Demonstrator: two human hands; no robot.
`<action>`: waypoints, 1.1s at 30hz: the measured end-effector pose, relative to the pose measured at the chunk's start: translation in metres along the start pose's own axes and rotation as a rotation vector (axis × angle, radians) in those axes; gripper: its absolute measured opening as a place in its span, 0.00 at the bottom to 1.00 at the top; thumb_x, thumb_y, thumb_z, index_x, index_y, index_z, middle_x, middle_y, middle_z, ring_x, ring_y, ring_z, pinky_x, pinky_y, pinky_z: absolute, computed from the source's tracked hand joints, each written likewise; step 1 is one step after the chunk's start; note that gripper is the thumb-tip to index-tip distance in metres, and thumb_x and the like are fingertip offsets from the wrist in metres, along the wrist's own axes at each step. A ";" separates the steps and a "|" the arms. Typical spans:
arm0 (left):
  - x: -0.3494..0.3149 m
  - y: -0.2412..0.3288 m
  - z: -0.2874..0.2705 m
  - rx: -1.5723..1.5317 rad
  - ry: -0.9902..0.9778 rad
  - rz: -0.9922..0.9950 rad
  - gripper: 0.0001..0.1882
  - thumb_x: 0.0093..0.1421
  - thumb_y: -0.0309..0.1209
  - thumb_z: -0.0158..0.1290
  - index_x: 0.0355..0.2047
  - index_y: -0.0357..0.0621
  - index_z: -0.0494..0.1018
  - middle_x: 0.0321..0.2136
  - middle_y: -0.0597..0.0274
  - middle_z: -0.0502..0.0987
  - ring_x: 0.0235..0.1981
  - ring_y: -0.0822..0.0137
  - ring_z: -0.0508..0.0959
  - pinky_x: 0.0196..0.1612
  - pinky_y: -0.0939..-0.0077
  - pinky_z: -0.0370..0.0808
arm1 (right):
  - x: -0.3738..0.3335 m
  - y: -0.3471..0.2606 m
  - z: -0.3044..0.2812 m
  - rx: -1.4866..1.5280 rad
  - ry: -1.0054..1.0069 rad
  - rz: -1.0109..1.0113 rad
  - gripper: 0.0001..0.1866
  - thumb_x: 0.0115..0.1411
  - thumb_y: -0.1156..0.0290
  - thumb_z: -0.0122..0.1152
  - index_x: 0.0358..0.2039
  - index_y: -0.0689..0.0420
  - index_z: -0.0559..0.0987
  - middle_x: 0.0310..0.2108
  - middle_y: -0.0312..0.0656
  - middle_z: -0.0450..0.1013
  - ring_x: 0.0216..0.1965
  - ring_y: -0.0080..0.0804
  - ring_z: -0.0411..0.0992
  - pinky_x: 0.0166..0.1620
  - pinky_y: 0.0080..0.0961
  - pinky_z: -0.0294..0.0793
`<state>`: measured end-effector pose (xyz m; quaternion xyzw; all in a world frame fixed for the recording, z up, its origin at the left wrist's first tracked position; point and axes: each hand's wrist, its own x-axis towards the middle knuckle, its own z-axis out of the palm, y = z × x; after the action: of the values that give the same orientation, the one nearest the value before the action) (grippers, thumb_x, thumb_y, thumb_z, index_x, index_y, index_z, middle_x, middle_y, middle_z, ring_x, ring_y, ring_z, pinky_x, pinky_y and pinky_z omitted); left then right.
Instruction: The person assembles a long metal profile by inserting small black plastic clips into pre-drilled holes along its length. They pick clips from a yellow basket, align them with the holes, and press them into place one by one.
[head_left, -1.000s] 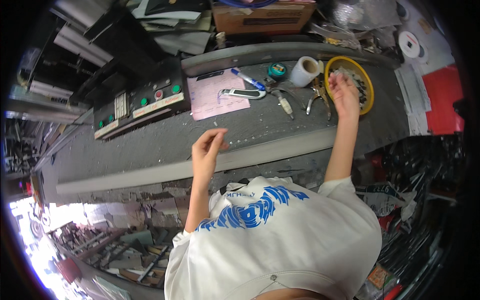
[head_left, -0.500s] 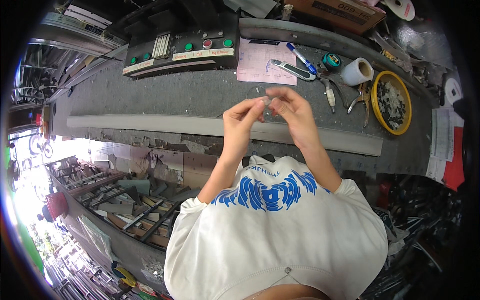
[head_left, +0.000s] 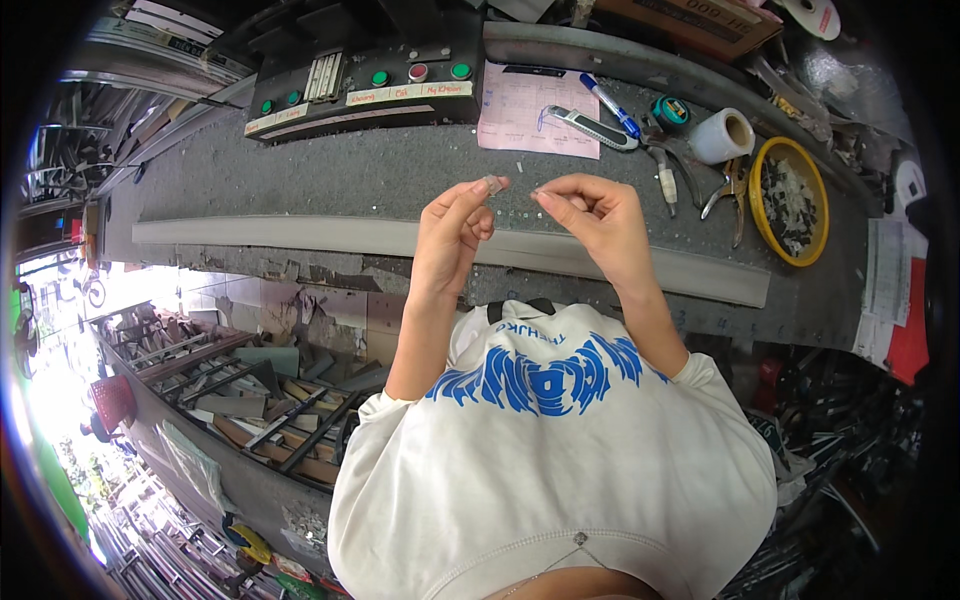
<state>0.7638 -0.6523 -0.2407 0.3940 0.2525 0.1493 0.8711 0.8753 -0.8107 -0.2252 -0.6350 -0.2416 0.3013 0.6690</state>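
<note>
My left hand (head_left: 452,232) pinches a small clear plastic piece (head_left: 493,185) between thumb and forefinger. A short gap to its right, my right hand (head_left: 602,218) is closed in a pinch, and whatever sits at its fingertips is too small to make out. Both hands hover over the dark grey bench top (head_left: 330,180). Below them lies a long pale grey flat strip (head_left: 330,240), running left to right near the bench's front edge.
Beyond my hands lie a pink paper sheet (head_left: 515,130), a utility knife (head_left: 594,129) and a blue marker (head_left: 610,106). Pliers (head_left: 732,185), a tape roll (head_left: 720,137) and a yellow bowl of small parts (head_left: 822,215) stand right. A control box (head_left: 400,95) with push buttons sits at the back left.
My hands, together before, have drawn apart. The left moved left with the clear plastic piece, and the right shifted slightly right, still pinched.
</note>
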 end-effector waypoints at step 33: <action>-0.004 -0.015 0.004 -0.131 -0.222 -0.069 0.15 0.62 0.31 0.60 0.46 0.34 0.78 0.24 0.70 0.74 0.23 0.79 0.66 0.27 0.85 0.64 | -0.005 -0.007 0.015 0.191 -0.038 -0.110 0.02 0.58 0.79 0.64 0.29 0.63 0.79 0.40 0.40 0.71 0.44 0.25 0.70 0.50 0.25 0.68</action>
<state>0.7637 -0.6659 -0.2485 0.3416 0.1576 0.0908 0.9221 0.8621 -0.8036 -0.2170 -0.5483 -0.2590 0.2979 0.7373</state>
